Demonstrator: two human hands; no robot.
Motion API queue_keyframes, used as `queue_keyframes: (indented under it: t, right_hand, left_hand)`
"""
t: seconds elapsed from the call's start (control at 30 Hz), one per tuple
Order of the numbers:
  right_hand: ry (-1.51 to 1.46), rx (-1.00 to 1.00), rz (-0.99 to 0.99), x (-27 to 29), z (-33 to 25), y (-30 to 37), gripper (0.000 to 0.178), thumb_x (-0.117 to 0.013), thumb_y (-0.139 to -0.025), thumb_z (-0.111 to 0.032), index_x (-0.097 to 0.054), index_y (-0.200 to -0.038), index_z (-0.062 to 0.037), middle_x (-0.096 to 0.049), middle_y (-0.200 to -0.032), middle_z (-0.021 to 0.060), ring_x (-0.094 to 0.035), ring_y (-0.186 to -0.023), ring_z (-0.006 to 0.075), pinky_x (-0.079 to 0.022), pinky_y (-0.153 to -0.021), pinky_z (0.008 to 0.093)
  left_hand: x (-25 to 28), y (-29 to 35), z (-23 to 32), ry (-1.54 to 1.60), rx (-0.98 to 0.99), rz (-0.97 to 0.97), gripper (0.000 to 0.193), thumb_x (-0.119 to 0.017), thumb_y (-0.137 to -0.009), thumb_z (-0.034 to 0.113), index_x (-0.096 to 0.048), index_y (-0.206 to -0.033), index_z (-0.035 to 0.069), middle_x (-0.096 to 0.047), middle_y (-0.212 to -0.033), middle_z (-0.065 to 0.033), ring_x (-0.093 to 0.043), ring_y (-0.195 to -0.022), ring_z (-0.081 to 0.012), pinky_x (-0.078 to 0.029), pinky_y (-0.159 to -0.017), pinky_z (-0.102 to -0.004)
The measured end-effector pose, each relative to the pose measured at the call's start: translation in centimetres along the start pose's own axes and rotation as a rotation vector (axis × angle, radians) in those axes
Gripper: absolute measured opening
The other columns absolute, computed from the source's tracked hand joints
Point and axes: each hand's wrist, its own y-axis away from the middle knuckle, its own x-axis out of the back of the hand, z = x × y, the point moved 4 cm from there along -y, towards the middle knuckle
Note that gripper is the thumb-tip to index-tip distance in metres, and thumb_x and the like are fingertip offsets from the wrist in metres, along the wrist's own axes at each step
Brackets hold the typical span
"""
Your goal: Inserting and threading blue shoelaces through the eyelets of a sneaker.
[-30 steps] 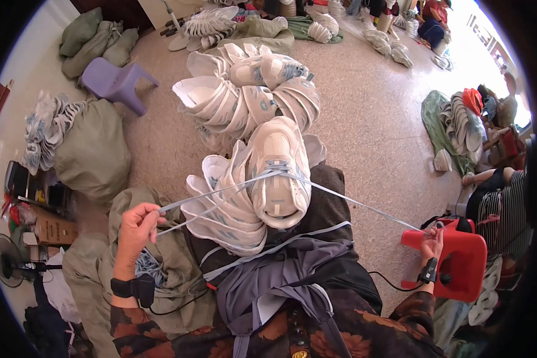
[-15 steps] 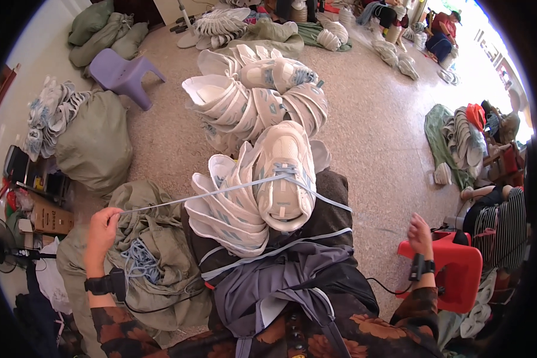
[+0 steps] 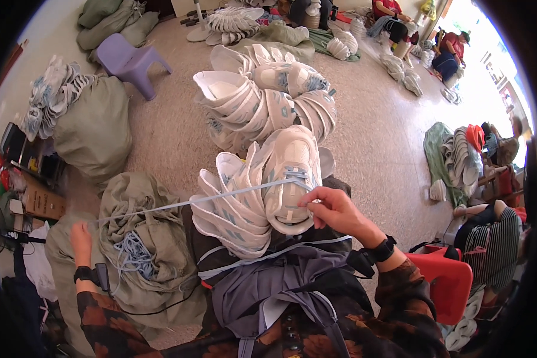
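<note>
A white and grey sneaker upper with light blue trim lies on my lap, its heel opening toward me. The light blue shoelace passes through its top eyelets and stretches taut to the far left. There my left hand is closed on the lace's end. My right hand bends over the right side of the opening, thumb and forefinger drawn together where the short stretch of lace meets them. The fingertips partly hide that lace. Beside the sneaker, several nested uppers fan out to the left.
A bundle of light blue laces rests on the olive sack cloth at my left. Ahead on the floor stands a coiled stack of uppers. There is a purple chair at far left and a red stool at right. Other people sit at the back right.
My right hand has come in from the far right to the sneaker's opening. My left hand has moved farther left and slightly lower, drawing out a longer stretch of lace.
</note>
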Motion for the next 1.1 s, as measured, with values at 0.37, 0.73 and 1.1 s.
queue_keyframes:
  t: [0.37,0.73,1.1]
  right_hand:
    - [-0.023,0.197,0.247,0.6,1.2,-2.2,0.005,-0.058,-0.095,-0.002,-0.058,-0.096,0.0022,-0.063,-0.119,0.0128,-0.062,-0.068,0.0118,-0.050,-0.061,0.0253]
    - [0.077,0.216,0.523,0.1,8.8,2.6,0.005,-0.061,-0.095,-0.001,-0.061,-0.100,0.0005,-0.064,-0.112,0.0057,-0.060,-0.089,0.0093,-0.051,-0.076,0.0242]
    - [-0.296,0.167,0.485,3.3,6.2,2.0,0.013,-0.058,-0.100,-0.007,-0.066,-0.103,0.0026,-0.067,-0.091,0.0037,-0.062,-0.077,0.0082,-0.052,-0.071,0.0235]
  left_hand:
    - [6.1,-0.2,43.6,1.807,0.477,-1.196,0.018,-0.054,-0.097,0.006,-0.062,-0.111,-0.001,-0.064,-0.085,-0.0041,-0.055,-0.056,-0.0076,-0.047,-0.049,-0.0242]
    - [0.9,-0.7,56.0,1.800,0.252,-0.867,0.017,-0.060,-0.099,0.012,-0.063,-0.106,-0.004,-0.069,-0.094,-0.0088,-0.064,-0.067,-0.0110,-0.054,-0.060,-0.0244]
    - [1.7,-2.2,57.4,1.609,0.136,-0.746,0.007,-0.067,-0.090,0.005,-0.067,-0.091,-0.002,-0.065,-0.077,-0.0025,-0.057,-0.063,-0.0073,-0.047,-0.057,-0.0249]
